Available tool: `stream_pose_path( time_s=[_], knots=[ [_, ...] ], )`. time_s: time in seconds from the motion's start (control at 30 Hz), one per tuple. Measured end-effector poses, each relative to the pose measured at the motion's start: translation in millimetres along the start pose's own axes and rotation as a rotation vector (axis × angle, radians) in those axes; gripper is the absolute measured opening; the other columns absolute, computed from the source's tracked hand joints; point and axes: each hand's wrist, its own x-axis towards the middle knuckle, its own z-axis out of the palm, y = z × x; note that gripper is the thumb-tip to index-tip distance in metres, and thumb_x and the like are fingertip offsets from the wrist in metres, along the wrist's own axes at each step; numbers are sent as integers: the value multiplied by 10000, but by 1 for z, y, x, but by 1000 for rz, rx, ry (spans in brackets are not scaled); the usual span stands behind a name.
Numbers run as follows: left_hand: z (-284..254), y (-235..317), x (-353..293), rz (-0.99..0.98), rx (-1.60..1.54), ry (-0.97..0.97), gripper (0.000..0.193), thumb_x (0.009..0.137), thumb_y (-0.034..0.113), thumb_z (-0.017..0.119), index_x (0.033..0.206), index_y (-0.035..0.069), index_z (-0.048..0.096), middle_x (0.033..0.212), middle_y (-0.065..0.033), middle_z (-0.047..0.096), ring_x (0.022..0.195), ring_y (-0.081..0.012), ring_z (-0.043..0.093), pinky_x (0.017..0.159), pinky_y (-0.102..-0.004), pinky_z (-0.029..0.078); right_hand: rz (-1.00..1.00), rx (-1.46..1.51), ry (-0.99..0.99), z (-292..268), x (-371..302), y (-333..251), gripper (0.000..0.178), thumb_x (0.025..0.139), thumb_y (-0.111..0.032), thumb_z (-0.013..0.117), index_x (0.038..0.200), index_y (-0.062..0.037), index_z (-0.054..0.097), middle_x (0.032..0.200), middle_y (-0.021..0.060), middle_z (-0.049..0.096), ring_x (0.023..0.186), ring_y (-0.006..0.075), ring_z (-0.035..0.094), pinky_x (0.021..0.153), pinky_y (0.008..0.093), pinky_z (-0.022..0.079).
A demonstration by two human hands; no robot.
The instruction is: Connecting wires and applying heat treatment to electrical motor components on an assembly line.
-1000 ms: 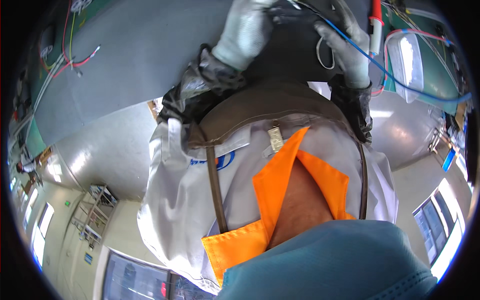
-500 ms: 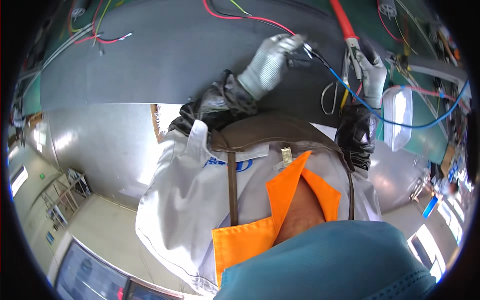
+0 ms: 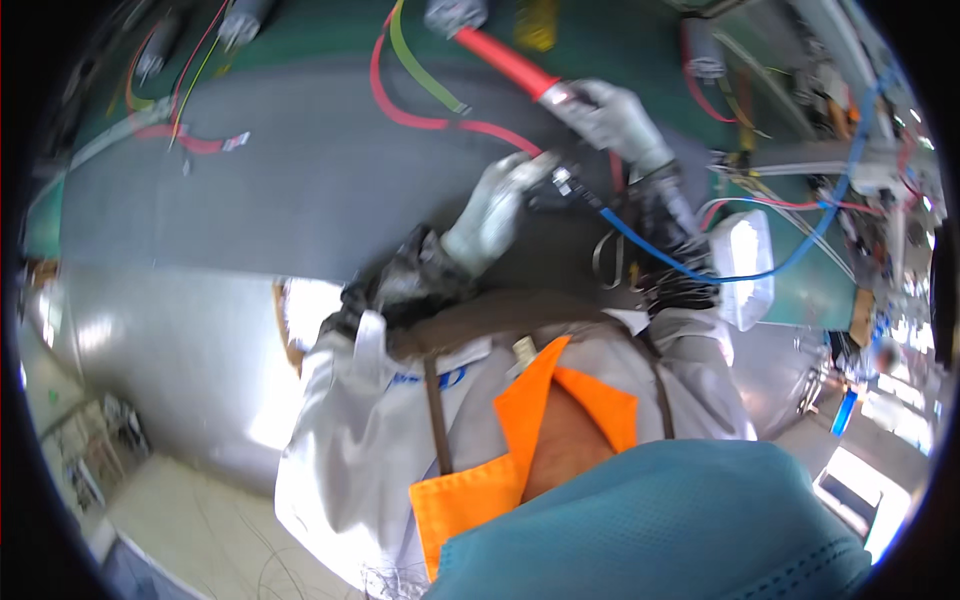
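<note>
My left hand [image 3: 490,215], in a pale grey knit glove, pinches the end of a red wire [image 3: 420,122] over the dark mat. Right beside its fingertips is the shiny metal end [image 3: 563,181] of a blue cable [image 3: 690,272]; whether the two touch, I cannot tell. My right hand [image 3: 615,125], gloved the same way, is closed round the silver part of a tool with a long red handle [image 3: 508,62]. The handle points away to the upper left. Motion blur hides the tool's exact kind.
A grey mat [image 3: 300,150] covers the green bench. Grey cylinders [image 3: 243,22] with loose wires line its far side. To the right sit a translucent white container [image 3: 745,268] and more cables. A wire loop [image 3: 606,258] lies near my apron.
My right hand has swung the red-handled tool up and left, nearer my left hand. The view has shifted, and the blue cable's end still lies by my left fingertips.
</note>
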Motion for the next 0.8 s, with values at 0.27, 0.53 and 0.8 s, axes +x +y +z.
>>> stream_pose_path(
  time_s=[0.27, 0.53, 0.8],
  knots=[
    [10, 15, -14, 65, 298, -22, 364, 1099, 218, 485, 1297, -81, 549, 1236, -186, 674, 1122, -244, 682, 951, -400, 585, 286, -34, 417, -44, -115, 26, 370, 946, -265, 745, 1231, -33, 708, 902, 97, 740, 731, 83, 643, 683, 271, 537],
    [17, 7, 8, 38, 425, -22, 421, 1100, 370, 485, 1147, -13, 653, 1038, -65, 724, 924, -82, 641, 790, -246, 543, 97, -627, 575, -49, -203, 45, 541, 825, -124, 774, 1345, -61, 637, 1132, 169, 723, 992, 328, 690, 867, 400, 532],
    [-14, 61, 14, 555, 1333, 324, 293, 1001, 178, 637, 789, -24, 645, 741, -150, 656, 597, -237, 598, 570, -374, 466, -260, 249, -12, -19, -180, 4, 422, 873, -209, 777, 1232, -3, 698, 1180, 138, 728, 996, 252, 682, 886, 352, 543]
  ],
)
